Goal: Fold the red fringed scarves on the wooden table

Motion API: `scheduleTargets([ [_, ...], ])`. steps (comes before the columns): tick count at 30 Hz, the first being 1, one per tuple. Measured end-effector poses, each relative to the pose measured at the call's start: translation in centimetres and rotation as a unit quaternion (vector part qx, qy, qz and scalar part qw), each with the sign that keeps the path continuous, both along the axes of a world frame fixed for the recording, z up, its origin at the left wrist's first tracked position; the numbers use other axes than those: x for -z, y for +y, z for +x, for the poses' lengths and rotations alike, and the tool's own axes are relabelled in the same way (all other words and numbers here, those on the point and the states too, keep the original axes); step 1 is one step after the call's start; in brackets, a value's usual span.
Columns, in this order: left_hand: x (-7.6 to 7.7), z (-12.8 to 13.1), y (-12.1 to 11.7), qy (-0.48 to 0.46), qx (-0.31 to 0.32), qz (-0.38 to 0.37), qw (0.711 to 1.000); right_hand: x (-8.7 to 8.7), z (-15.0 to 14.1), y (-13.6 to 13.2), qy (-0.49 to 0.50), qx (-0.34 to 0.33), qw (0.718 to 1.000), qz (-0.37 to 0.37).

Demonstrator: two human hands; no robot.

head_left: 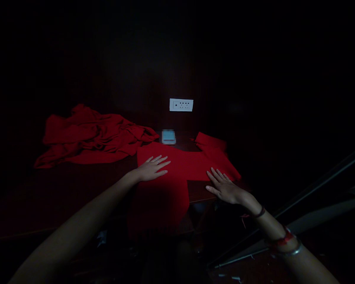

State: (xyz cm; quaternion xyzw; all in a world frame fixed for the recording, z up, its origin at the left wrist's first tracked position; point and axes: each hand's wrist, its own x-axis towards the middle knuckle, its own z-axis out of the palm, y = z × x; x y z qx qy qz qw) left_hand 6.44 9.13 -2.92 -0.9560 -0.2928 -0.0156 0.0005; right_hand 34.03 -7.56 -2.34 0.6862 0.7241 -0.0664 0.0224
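A piece of red cloth lies spread on the dark table, one part hanging down over the front edge toward me. My left hand rests flat on its left part, fingers apart, a ring on one finger. Lower and to the right, my right hand lies with spread fingers, its fingertips on the cloth's lower edge. Neither hand grips anything. At the right end the cloth overlaps or joins another red section; I cannot tell which in the dim light.
A crumpled heap of red cloth lies on the table to the left. Behind the spread cloth is a small pale blurred item. A white socket plate is on the back wall. Small light scraps lie low at right.
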Motion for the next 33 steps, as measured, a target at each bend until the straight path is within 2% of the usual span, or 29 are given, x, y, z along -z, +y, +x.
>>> scheduleTargets([
  [3,0.0,0.0,0.0,-0.005,0.005,-0.003,1.0,-0.8,-2.2,0.8,0.014,0.014,0.999,0.026],
  [7,0.0,-0.1,0.0,-0.01,0.003,0.004,1.0,-1.3,-7.5,3.2,0.051,-0.081,0.991,0.091],
  [10,0.0,-0.2,0.0,-0.006,-0.003,0.004,1.0,-0.9,-9.9,4.7,0.062,-0.125,0.988,0.065],
  [13,-0.2,-0.3,0.0,-0.001,-0.012,-0.012,1.0,-0.3,-8.9,4.7,0.053,-0.111,0.992,0.013],
  [17,-0.3,-0.3,0.0,-0.001,-0.019,-0.028,0.999,0.2,-4.2,3.4,0.022,-0.034,0.999,0.003],
  [19,-0.3,-0.3,0.0,-0.002,-0.018,-0.033,0.999,-0.1,-2.5,3.0,0.015,-0.004,1.0,-0.013],
  [21,-0.4,-0.2,0.0,-0.008,-0.01,-0.04,0.999,-0.8,-2.1,3.2,0.02,0.015,0.999,-0.032],
  [24,-0.6,-0.4,0.4,-0.043,-0.012,-0.036,0.998,-2.3,-4.0,5.0,0.033,0.016,0.999,0.016],
  [27,-0.6,-0.9,1.0,-0.075,-0.072,-0.009,0.995,-3.2,-7.5,7.7,0.052,-0.027,0.995,0.085],
  [30,-0.5,-1.6,1.6,-0.035,-0.137,-0.038,0.989,-2.6,-10.2,9.9,0.065,-0.097,0.991,0.064],
  [33,-0.3,-2.0,1.9,-0.008,-0.136,-0.069,0.988,-1.1,-10.7,10.6,0.058,-0.126,0.99,0.008],
])
